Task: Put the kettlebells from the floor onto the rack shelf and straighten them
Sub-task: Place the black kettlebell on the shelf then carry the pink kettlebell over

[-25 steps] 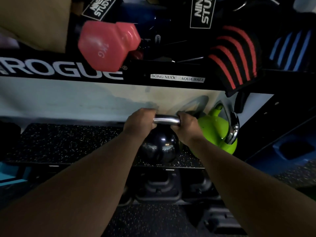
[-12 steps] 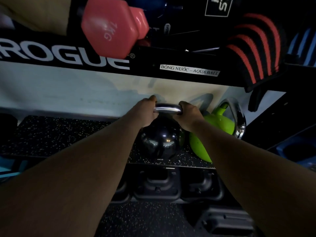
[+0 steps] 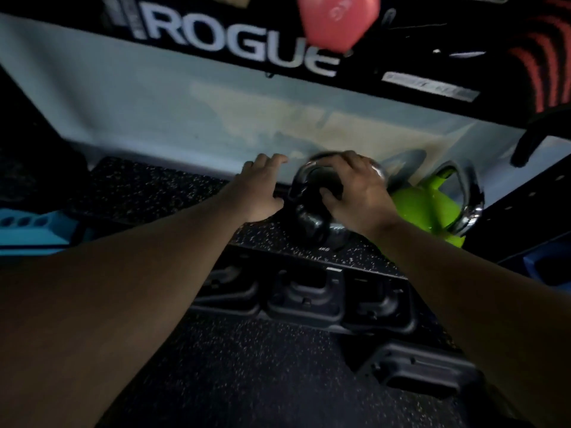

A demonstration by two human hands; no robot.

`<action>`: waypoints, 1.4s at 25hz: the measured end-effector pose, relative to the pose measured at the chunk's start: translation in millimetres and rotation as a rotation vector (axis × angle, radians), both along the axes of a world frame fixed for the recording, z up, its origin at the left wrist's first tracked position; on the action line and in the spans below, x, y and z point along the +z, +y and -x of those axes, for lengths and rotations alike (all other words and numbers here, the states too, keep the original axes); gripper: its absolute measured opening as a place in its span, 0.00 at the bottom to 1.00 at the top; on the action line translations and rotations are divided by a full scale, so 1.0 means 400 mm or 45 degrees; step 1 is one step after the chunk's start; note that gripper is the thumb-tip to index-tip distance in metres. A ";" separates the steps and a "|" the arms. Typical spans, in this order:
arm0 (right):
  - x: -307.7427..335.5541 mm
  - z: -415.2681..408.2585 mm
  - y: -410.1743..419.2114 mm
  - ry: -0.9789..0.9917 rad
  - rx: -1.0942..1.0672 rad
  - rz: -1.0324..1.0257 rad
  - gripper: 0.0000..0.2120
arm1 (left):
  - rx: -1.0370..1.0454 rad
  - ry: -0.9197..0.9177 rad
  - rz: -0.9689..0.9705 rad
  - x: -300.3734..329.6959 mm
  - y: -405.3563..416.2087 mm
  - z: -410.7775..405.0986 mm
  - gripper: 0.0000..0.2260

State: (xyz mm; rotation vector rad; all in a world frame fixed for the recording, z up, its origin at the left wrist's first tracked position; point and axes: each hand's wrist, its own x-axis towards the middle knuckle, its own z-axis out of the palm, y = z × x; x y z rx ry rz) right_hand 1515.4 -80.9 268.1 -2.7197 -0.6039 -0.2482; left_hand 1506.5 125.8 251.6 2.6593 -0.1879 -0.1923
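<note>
At the far left a blue block [image 3: 29, 231] with round holes lies beside the rack shelf [image 3: 148, 193], whose top is black speckled rubber. Above it runs a black rack beam [image 3: 216, 41] printed ROGUE in white.

The left hand [image 3: 259, 188] rests flat on the shelf just left of the black kettlebell [image 3: 318, 211], its grip wide, fingers spread and pointing toward the pale wall [image 3: 154, 118]. It holds nothing; its thumb side lies close to the kettlebell's handle, though contact cannot be made out.

The black kettlebell stands on the shelf near its front edge, with its steel handle [image 3: 304, 177] tilted toward the wall. The right hand [image 3: 355, 193] covers the handle from above and from the right, its grip closed around it: fingers curl over the far side of the loop and the thumb reaches into the opening over the ball.

Just right of that hand, a green kettlebell [image 3: 429, 211] sits on the same shelf, touching or nearly touching the black one, its chrome handle [image 3: 469, 205] leaning to the right.

A pink dumbbell [image 3: 336, 20] pokes over the beam above. Below the shelf, black moulded weights [image 3: 309, 298] line the next level above the speckled floor [image 3: 247, 381].
</note>
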 end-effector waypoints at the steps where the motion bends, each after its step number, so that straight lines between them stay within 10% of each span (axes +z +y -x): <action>1: -0.008 0.038 0.038 0.031 0.043 0.008 0.22 | -0.012 -0.002 -0.021 0.001 0.036 0.047 0.33; 11: -0.188 0.627 0.338 0.681 0.270 0.031 0.18 | 0.040 0.436 0.016 -0.187 0.374 0.722 0.21; 23: -0.781 1.321 0.292 1.399 0.534 0.439 0.22 | 0.020 1.207 0.022 -0.723 0.280 1.468 0.27; 35: -0.869 1.362 0.306 1.606 0.448 0.410 0.07 | -0.101 1.093 0.046 -0.833 0.239 1.475 0.11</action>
